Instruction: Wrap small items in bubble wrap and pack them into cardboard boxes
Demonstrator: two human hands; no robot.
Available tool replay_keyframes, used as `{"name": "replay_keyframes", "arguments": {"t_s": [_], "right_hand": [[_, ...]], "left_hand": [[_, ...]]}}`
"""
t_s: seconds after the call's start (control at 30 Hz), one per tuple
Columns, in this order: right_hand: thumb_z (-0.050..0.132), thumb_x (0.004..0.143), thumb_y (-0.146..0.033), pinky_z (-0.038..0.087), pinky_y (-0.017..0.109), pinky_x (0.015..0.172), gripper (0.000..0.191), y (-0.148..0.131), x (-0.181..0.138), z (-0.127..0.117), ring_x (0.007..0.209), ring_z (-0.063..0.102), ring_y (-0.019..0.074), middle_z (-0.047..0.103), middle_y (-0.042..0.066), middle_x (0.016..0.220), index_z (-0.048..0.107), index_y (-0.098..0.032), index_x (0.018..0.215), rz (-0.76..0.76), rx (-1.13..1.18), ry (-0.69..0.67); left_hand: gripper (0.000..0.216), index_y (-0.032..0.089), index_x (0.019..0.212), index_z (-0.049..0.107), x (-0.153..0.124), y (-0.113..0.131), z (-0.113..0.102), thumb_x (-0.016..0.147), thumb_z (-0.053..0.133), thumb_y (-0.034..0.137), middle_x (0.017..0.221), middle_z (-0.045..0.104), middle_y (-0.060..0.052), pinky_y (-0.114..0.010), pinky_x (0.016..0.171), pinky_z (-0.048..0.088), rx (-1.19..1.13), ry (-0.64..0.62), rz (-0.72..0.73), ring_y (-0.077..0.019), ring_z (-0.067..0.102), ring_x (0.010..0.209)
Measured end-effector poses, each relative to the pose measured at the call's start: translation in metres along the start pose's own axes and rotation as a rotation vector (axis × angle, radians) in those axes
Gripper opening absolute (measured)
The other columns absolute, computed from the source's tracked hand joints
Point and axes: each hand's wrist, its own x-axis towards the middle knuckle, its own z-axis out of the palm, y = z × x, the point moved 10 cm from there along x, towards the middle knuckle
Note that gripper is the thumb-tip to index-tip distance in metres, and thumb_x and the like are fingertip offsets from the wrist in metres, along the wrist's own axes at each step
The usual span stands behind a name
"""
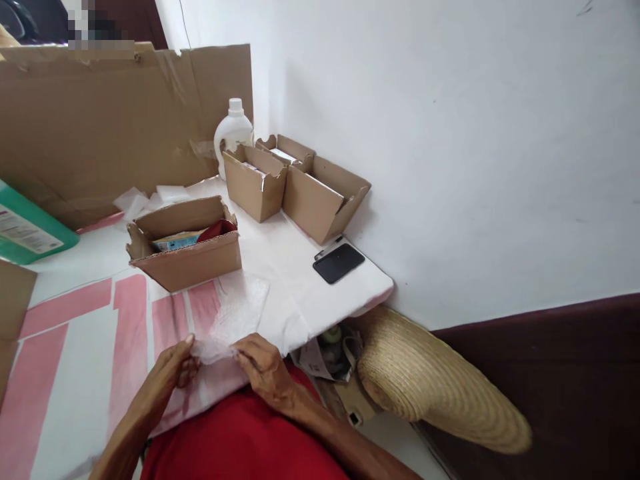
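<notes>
A crumpled piece of clear plastic wrap [216, 351] is stretched between my two hands at the table's front edge. My left hand [176, 363] pinches its left end, thumb on top. On the other end, the fingers of my right hand [261, 365] are closed. Just beyond lies a flat sheet of bubble wrap [243, 307] on the pink and white tablecloth [85, 373]. Behind it stands an open cardboard box [193, 261] holding a blue packet [177, 241] and a dark red item [217, 231].
Several more small boxes [256, 190] stand near the wall, beside a white jug [234, 133]. A black phone [339, 263] lies near the right edge. A green bottle [33, 227] is at left, before a tall cardboard sheet [100, 127]. A straw hat [430, 380] hangs below right.
</notes>
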Motion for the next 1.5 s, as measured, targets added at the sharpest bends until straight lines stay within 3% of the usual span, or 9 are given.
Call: {"name": "replay_keyframes", "arguments": {"t_s": [0.17,0.3,0.43,0.7,0.83,0.9,1.1,1.3,1.5], "right_hand": [[0.054,0.095,-0.026,0.049,0.025,0.067,0.016,0.043,0.010,-0.013,0.069,0.064,0.0164,0.069,0.001,0.076,0.068,-0.019,0.093,0.355,0.053,0.089],[0.056,0.092,-0.025,0.050,0.026,0.066,0.019,0.056,0.012,-0.023,0.065,0.065,0.0171,0.068,0.000,0.071,0.065,-0.018,0.106,0.399,0.034,0.162],[0.054,0.093,-0.024,0.051,0.027,0.068,0.021,0.062,0.013,-0.028,0.067,0.066,0.0181,0.067,0.000,0.072,0.060,-0.018,0.112,0.384,-0.031,0.197],[0.056,0.095,-0.025,0.054,0.043,0.091,0.034,0.046,0.020,-0.043,0.102,0.063,0.0273,0.066,0.014,0.110,0.056,-0.016,0.128,0.237,-0.388,0.165],[0.081,0.079,-0.042,0.040,0.051,0.114,0.074,0.027,0.016,-0.027,0.136,0.046,0.0332,0.055,0.016,0.141,0.051,-0.016,0.141,0.010,-0.309,-0.132],[0.083,0.077,-0.041,0.037,0.050,0.117,0.075,0.026,0.010,-0.023,0.142,0.042,0.0323,0.055,0.015,0.144,0.052,-0.016,0.141,-0.031,-0.275,-0.214],[0.057,0.095,-0.017,0.052,0.039,0.093,0.019,0.036,0.009,-0.033,0.099,0.064,0.0236,0.073,0.008,0.100,0.067,-0.019,0.111,0.075,-0.200,-0.076],[0.057,0.095,-0.025,0.051,0.030,0.072,0.014,0.066,0.015,-0.046,0.079,0.064,0.0210,0.069,0.005,0.087,0.061,-0.019,0.106,0.341,-0.188,0.130],[0.058,0.092,-0.026,0.050,0.029,0.069,0.028,0.085,0.026,-0.047,0.074,0.065,0.0207,0.067,0.002,0.081,0.056,-0.018,0.119,0.419,-0.256,0.195]], "left_hand": [[0.048,0.020,0.089,0.067,-0.012,0.031,-0.001,0.091,0.050,0.064,0.076,0.065,-0.003,-0.029,0.062,0.046,0.234,0.178,0.332,-0.0171,0.058,0.068],[0.018,0.023,0.105,0.069,-0.033,0.070,0.036,0.093,0.061,0.034,0.097,0.071,-0.005,-0.032,0.084,0.051,0.670,0.239,0.867,-0.0192,0.066,0.092],[0.033,0.023,0.124,0.063,-0.037,0.070,0.070,0.092,0.061,0.020,0.118,0.070,-0.008,-0.035,0.093,0.049,1.026,0.240,1.168,-0.0222,0.064,0.110],[0.036,0.021,0.131,0.060,0.002,0.041,0.075,0.097,0.049,0.018,0.125,0.069,-0.011,-0.039,0.098,0.046,1.222,0.125,1.091,-0.0229,0.062,0.114],[0.036,0.020,0.123,0.066,0.006,0.048,0.074,0.094,0.045,0.013,0.115,0.073,-0.010,-0.040,0.093,0.048,1.187,0.065,1.082,-0.0234,0.066,0.107],[0.032,0.020,0.116,0.068,0.001,0.058,0.073,0.094,0.045,0.015,0.104,0.075,-0.009,-0.039,0.089,0.049,1.141,0.061,1.070,-0.0214,0.067,0.094],[0.030,0.024,0.112,0.070,0.008,0.077,0.051,0.094,0.053,0.041,0.100,0.074,-0.005,-0.035,0.087,0.053,0.680,0.090,0.695,-0.0208,0.068,0.096],[0.059,0.019,0.136,0.052,0.045,0.069,0.040,0.088,0.058,0.054,0.102,0.068,-0.007,-0.031,0.081,0.055,0.239,0.145,0.469,-0.0192,0.069,0.096],[0.058,0.017,0.134,0.052,0.064,0.058,0.037,0.085,0.060,0.048,0.097,0.067,-0.006,-0.035,0.077,0.057,0.391,0.254,0.490,-0.0180,0.068,0.081]]}}
